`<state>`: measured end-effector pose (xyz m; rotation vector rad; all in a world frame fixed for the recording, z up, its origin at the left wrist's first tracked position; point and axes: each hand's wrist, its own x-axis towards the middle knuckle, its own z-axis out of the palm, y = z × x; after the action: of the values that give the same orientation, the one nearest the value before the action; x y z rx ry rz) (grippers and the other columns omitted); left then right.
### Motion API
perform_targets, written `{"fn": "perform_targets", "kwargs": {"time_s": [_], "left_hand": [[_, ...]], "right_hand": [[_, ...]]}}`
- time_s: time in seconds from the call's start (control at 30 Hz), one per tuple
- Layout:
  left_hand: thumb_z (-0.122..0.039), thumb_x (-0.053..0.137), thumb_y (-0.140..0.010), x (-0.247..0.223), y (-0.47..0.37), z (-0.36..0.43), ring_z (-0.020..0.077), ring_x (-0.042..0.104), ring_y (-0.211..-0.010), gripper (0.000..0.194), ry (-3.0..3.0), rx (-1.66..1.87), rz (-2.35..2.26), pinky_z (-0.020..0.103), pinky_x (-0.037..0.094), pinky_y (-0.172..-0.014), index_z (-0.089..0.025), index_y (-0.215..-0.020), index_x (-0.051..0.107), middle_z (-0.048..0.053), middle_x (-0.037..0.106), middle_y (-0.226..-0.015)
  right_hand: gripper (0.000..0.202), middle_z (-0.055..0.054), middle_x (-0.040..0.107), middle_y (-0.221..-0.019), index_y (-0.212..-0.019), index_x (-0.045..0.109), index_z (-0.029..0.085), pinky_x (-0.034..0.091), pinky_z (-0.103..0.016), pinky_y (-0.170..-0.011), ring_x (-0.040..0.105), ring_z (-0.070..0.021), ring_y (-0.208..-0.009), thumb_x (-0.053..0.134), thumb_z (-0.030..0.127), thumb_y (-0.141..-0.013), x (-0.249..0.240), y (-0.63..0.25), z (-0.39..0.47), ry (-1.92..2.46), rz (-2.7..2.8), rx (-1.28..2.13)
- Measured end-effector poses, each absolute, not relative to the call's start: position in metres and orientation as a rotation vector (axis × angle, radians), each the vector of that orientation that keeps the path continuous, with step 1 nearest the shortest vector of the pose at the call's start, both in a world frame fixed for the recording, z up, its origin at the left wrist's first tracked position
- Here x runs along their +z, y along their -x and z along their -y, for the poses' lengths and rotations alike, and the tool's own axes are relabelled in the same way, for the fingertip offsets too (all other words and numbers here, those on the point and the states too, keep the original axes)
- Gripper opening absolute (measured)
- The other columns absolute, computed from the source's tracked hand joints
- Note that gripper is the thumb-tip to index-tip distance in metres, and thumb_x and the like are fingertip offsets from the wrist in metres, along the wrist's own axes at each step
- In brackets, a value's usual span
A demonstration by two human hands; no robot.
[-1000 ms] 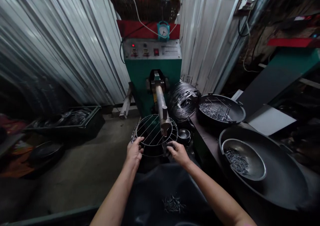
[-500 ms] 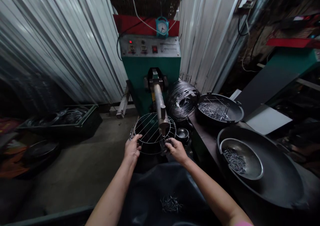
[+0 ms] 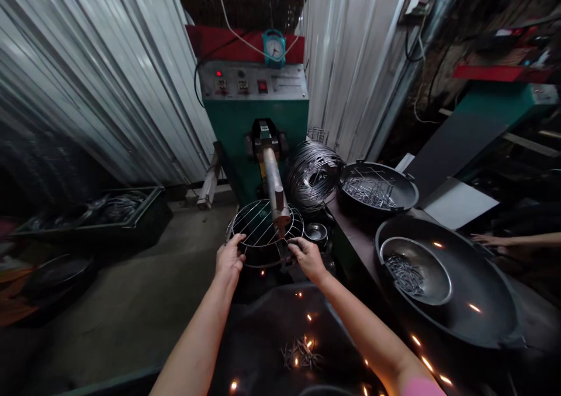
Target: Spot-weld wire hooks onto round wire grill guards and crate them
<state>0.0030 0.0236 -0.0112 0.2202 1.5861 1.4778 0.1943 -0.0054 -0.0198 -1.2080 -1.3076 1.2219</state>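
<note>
A round wire rack (image 3: pixel 253 223) with parallel bars and a double rim lies under the upper arm of a green spot welder (image 3: pixel 210 121). My left hand (image 3: pixel 231 257) is closed on the rack's left rim, thumb on top. At the near right rim my right hand (image 3: pixel 305 257) is closed in a pinch; what lies between its fingertips is too small and dark to make out. The welder's electrode tip (image 3: pixel 281 230) presses down right beside those fingertips, with a small orange glow there. Short metal pieces (image 3: pixel 300 355) lie in a pile on the dark sheet over my lap.
Bright sparks fly over my lap and the right side. On the right stand a large black pan (image 3: pixel 477 291) holding a metal bowl (image 3: pixel 445 276) of short pieces, and another black pan (image 3: pixel 405 194). A wire coil (image 3: pixel 313 177) sits beside the welder. Another person's hand (image 3: pixel 488 240) shows at far right.
The electrode tip now glows and sparks scatter outward. Another person's hand has come into view at right. My hands keep their hold; the view has shifted slightly.
</note>
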Motion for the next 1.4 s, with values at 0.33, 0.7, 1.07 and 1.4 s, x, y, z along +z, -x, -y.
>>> {"fn": "perform_targets", "kwargs": {"time_s": [0.33, 0.7, 1.07, 1.4], "left_hand": [[-0.032, 0.07, -0.037, -0.015, -0.014, -0.007, 0.0028, 0.022, -0.038, 0.035, -0.115, 1.584, -1.548, 0.02, 0.021, -0.035, -0.017, -0.059, 0.048, -0.011, 0.028, -0.047], [-0.055, 0.067, -0.051, -0.011, 0.027, -0.007, 0.0138, 0.052, -0.053, 0.046, -0.175, 1.235, -1.489, 0.03, 0.044, -0.047, -0.018, -0.075, 0.053, -0.001, 0.049, -0.066], [-0.02, 0.07, -0.043, -0.024, 0.041, -0.034, 0.0016, 0.023, -0.033, 0.03, -0.314, 1.14, -1.466, 0.015, 0.013, -0.034, -0.017, -0.054, 0.042, -0.009, 0.033, -0.042], [-0.023, 0.069, -0.038, -0.016, 0.009, 0.003, 0.0015, 0.02, -0.037, 0.037, -0.3, 1.477, -1.477, 0.017, 0.012, -0.036, -0.018, -0.058, 0.039, -0.012, 0.027, -0.045]], "right_hand": [[0.041, 0.001, 0.057, -0.061, -0.095, 0.061, 0.015, 0.039, -0.023, -0.043, 0.049, -0.0107, -0.045, 0.055, 0.045, -0.068, -0.081, -0.285, 0.075, 1.489, 1.287, 1.28], [0.03, -0.002, 0.059, -0.064, -0.084, 0.057, 0.021, 0.045, -0.029, -0.055, 0.054, -0.016, -0.053, 0.045, 0.048, -0.079, -0.12, -0.304, 0.13, 1.557, 1.437, 1.101], [0.034, 0.001, 0.057, -0.061, -0.08, 0.056, 0.02, 0.035, -0.023, -0.038, 0.049, -0.0117, -0.041, 0.056, 0.052, -0.067, -0.111, -0.294, 0.104, 1.552, 1.191, 1.374], [0.018, 0.0, 0.062, -0.068, -0.081, 0.059, 0.018, 0.045, -0.023, -0.051, 0.058, -0.0121, -0.057, 0.058, 0.035, -0.073, -0.01, -0.198, 0.049, 1.031, 1.284, 1.342]]}}
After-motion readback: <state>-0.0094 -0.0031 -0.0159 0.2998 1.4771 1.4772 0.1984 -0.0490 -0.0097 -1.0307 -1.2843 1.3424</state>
